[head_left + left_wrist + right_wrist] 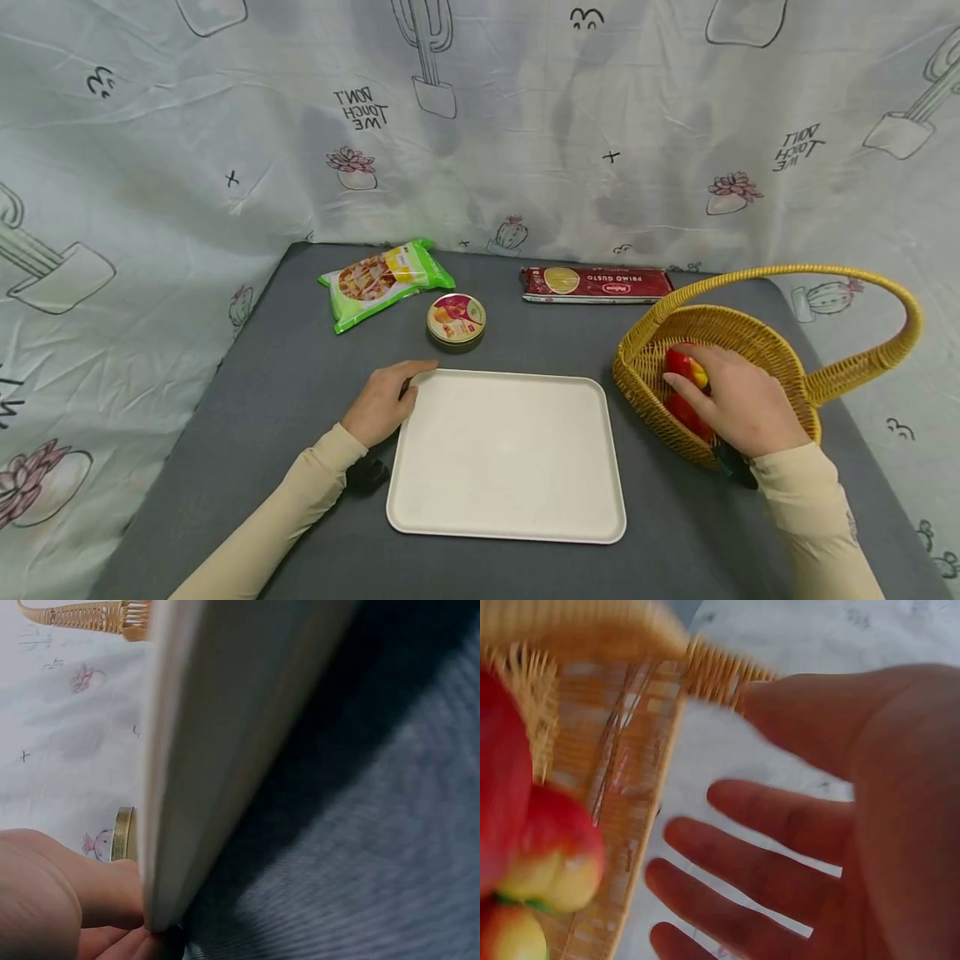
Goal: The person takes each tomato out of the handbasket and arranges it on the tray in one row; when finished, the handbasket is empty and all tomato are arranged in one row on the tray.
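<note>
A white rectangular tray lies on the grey table. My left hand grips its far left corner, and in the left wrist view the thumb and fingers meet the tray's rim. On the right stands a yellow wicker basket with a tall arched handle, holding red and yellow fruit. Over the basket is my right hand, fingers near the red fruit. In the right wrist view this hand has its fingers spread, with nothing between them.
Behind the tray are a round tin and a green snack bag. A dark red pasta packet lies at the table's back edge. A printed white curtain hangs behind the table.
</note>
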Available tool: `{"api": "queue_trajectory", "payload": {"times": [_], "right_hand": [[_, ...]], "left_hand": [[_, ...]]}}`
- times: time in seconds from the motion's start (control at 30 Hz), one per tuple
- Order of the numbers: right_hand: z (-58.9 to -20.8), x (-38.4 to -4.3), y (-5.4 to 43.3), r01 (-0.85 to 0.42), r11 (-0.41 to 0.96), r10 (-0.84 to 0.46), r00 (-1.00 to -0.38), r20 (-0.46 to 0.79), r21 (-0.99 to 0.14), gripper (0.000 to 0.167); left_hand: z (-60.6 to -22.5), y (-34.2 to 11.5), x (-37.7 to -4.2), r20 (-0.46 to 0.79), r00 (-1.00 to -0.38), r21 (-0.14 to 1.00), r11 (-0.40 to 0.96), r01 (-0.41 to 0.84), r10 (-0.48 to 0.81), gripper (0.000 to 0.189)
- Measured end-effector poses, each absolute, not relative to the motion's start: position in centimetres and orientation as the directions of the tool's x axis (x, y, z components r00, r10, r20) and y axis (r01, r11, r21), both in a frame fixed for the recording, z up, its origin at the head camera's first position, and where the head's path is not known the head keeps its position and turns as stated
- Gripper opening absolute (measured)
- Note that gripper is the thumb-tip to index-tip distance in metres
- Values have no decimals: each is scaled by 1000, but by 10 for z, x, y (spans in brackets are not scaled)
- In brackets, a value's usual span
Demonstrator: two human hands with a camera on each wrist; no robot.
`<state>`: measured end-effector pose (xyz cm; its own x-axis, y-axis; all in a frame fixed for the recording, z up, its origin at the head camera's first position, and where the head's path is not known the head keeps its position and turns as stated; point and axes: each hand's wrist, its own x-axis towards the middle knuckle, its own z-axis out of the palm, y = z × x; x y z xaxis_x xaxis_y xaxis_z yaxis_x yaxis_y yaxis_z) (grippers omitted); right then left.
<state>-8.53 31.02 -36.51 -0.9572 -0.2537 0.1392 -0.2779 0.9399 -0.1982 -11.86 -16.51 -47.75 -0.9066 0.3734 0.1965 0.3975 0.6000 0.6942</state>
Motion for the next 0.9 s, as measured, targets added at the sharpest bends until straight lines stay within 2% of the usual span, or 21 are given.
{"api": "queue_trajectory", "payload": {"times": [0.2,0.4,0.63,0.9], "right_hand": [[-365,-116,333,-265,947,-276,-960,-36,-181,68],[-373,-137,340,-265,946,-298,-938,-176,-188,75],[-383,-146,344,-251,946,-297,-927,-231,-207,77],[-385,-145,346,-227,950,-272,-937,-219,-213,77]], "left_hand": [[-478,-168,-119,155,-924,741,577,343,350,46],[-479,-170,-119,155,-929,771,546,326,336,46],[-479,-169,-115,147,-934,777,546,312,325,52],[-479,-167,-112,145,-929,787,530,317,340,54]]}}
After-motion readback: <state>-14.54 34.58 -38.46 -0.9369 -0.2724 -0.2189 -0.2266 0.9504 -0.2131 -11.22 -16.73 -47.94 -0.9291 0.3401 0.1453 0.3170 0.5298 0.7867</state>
